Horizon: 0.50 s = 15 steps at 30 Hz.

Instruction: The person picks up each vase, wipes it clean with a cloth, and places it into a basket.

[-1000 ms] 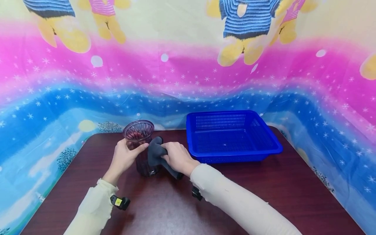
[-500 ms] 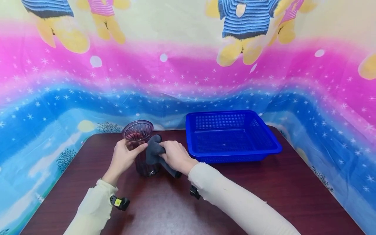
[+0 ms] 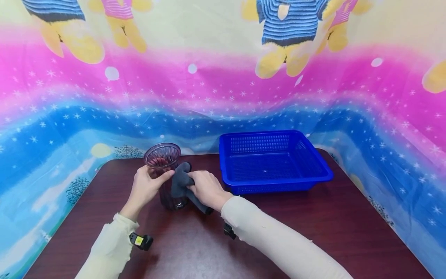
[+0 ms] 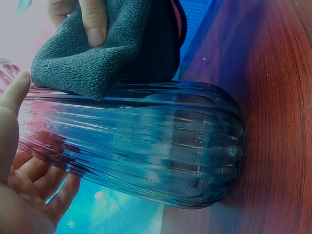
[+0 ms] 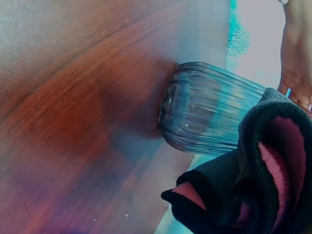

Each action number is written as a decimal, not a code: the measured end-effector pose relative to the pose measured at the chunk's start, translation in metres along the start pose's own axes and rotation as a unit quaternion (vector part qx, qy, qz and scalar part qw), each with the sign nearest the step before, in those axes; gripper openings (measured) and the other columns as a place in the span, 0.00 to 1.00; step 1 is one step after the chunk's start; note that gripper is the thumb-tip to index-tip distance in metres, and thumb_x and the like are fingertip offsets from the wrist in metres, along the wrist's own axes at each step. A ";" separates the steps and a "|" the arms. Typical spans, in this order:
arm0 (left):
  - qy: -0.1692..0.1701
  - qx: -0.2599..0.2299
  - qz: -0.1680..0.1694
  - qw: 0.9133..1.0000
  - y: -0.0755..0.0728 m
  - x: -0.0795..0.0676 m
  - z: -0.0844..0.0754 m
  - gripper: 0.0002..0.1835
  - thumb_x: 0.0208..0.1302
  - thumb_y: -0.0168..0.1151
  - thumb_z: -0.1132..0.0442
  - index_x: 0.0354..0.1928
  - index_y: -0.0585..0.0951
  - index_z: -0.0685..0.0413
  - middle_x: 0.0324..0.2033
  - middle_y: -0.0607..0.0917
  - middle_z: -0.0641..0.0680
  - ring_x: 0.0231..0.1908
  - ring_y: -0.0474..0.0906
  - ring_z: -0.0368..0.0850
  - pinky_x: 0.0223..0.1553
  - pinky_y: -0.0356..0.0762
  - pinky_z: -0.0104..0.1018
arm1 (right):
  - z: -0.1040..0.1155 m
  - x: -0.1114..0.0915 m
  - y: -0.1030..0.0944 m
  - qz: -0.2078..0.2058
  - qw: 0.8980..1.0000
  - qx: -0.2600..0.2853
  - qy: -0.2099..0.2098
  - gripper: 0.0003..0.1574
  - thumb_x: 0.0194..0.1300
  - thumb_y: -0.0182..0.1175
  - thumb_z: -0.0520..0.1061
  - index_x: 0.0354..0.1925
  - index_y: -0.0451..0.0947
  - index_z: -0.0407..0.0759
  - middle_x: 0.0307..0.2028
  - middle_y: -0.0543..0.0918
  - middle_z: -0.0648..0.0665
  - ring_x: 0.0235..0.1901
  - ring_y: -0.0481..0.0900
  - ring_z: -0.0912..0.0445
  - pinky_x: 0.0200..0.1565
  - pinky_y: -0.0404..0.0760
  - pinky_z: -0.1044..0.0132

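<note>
A ribbed, clear purplish glass vase (image 3: 162, 155) with a flared rim stands upright on the table. My left hand (image 3: 146, 188) grips it below the rim, thumb across the front and fingers round the far side, as the left wrist view also shows. In my right hand (image 3: 208, 188) is a folded dark grey cloth (image 3: 181, 180), pinched by thumb and fingers and held against the vase's right side. Pink lining shows in the folds of the cloth (image 5: 273, 161) in the right wrist view. The vase's base (image 5: 183, 107) sits on the wood.
A blue plastic basket (image 3: 278, 180) with perforated sides stands at the table's back right, beyond my right hand. The dark reddish wooden table (image 3: 188, 248) reaches back to a printed cloth backdrop (image 3: 209, 93).
My right hand and the cloth make small shifts along the vase's side, up slightly and then down a little. My left hand keeps its grip, and the vase stays in place.
</note>
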State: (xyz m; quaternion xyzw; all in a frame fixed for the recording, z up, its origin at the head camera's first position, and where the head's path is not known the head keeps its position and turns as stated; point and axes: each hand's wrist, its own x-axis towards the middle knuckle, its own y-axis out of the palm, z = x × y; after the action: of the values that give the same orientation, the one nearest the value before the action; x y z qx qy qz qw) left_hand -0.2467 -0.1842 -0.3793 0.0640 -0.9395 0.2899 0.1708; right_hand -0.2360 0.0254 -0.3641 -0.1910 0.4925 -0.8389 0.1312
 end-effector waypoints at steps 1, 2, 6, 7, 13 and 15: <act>0.000 0.001 0.000 1.000 0.000 0.000 0.000 0.19 0.63 0.71 0.49 0.46 0.84 0.56 0.38 0.90 0.60 0.30 0.78 0.35 0.35 0.73 0.28 | 0.000 0.000 0.001 0.001 1.000 -0.002 0.001 0.07 0.70 0.64 0.49 0.45 0.85 0.55 0.39 0.88 0.52 0.36 0.83 0.58 0.41 0.83 0.62; 0.000 0.002 0.000 1.000 0.000 0.000 0.000 0.19 0.63 0.71 0.49 0.46 0.84 0.56 0.38 0.90 0.60 0.31 0.78 0.34 0.35 0.73 0.27 | -0.001 -0.001 0.002 0.002 1.000 -0.003 0.003 0.07 0.70 0.64 0.49 0.46 0.85 0.55 0.39 0.88 0.52 0.36 0.83 0.58 0.41 0.83 0.62; 0.003 0.001 -0.004 1.000 0.000 0.000 0.001 0.19 0.63 0.72 0.50 0.46 0.84 0.57 0.38 0.90 0.61 0.31 0.79 0.33 0.36 0.73 0.27 | -0.004 -0.002 0.007 0.008 1.000 -0.015 0.006 0.08 0.70 0.64 0.48 0.46 0.85 0.55 0.40 0.89 0.51 0.37 0.84 0.57 0.40 0.82 0.63; 0.003 0.001 -0.005 1.000 0.000 0.001 0.001 0.19 0.63 0.72 0.50 0.46 0.84 0.57 0.38 0.90 0.61 0.31 0.79 0.33 0.36 0.73 0.27 | -0.005 -0.002 0.008 0.009 1.000 -0.018 0.007 0.08 0.70 0.64 0.48 0.46 0.86 0.56 0.40 0.89 0.51 0.37 0.84 0.57 0.40 0.82 0.63; 0.005 -0.001 -0.006 1.000 0.001 0.001 0.002 0.18 0.63 0.72 0.50 0.45 0.84 0.57 0.37 0.90 0.60 0.30 0.78 0.33 0.36 0.73 0.26 | -0.007 -0.005 0.014 0.018 0.999 -0.042 0.006 0.06 0.68 0.65 0.47 0.44 0.86 0.54 0.37 0.88 0.52 0.36 0.84 0.58 0.38 0.81 0.63; 0.005 -0.002 -0.005 1.000 0.001 0.001 0.002 0.18 0.63 0.72 0.50 0.45 0.84 0.57 0.37 0.90 0.60 0.30 0.78 0.33 0.36 0.73 0.26 | -0.009 -0.005 0.018 0.022 0.998 -0.053 0.004 0.06 0.68 0.66 0.47 0.43 0.86 0.53 0.36 0.88 0.51 0.36 0.84 0.58 0.38 0.81 0.63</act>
State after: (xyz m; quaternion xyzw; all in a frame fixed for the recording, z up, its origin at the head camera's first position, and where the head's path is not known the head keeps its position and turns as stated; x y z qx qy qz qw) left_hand -0.2481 -0.1848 -0.3811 0.0669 -0.9388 0.2877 0.1773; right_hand -0.2350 0.0259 -0.3850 -0.1835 0.5405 -0.8095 0.1377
